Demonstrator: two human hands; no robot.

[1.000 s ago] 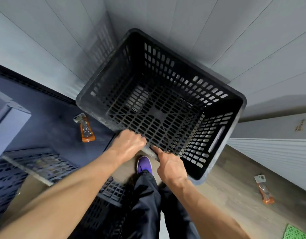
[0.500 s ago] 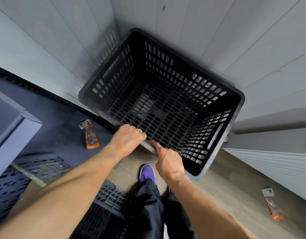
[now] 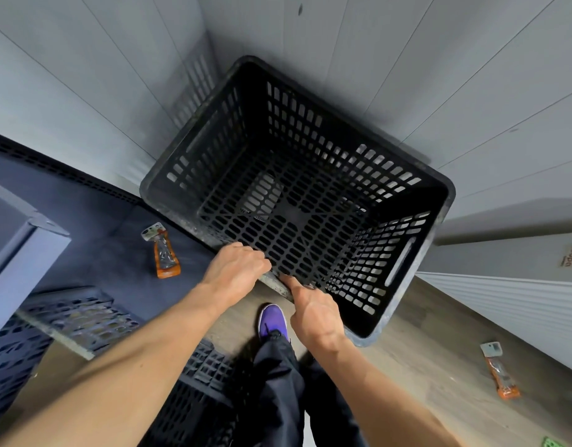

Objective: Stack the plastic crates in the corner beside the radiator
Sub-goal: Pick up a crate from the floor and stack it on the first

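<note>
A black perforated plastic crate (image 3: 417,259) hangs tilted in the corner between two grey panelled walls, its open top toward me. My left hand (image 3: 236,269) grips the crate's near rim with curled fingers. Close beside it, my right hand (image 3: 313,314) grips the same rim, thumb lying along the edge. More black crates (image 3: 75,321) lie on the floor at lower left, and another (image 3: 201,404) sits below my arms. The white ribbed radiator (image 3: 510,304) runs along the right wall.
A dark mat (image 3: 94,240) covers the floor on the left, with an orange packet (image 3: 165,256) on it. A second orange packet (image 3: 502,375) lies on the wood floor at right. A grey cabinet corner (image 3: 23,250) juts in at left. My purple shoe (image 3: 273,321) stands below the crate.
The crate has moved slightly deeper into the corner and the view has tipped upward a little. Both hands keep the same hold on the near rim.
</note>
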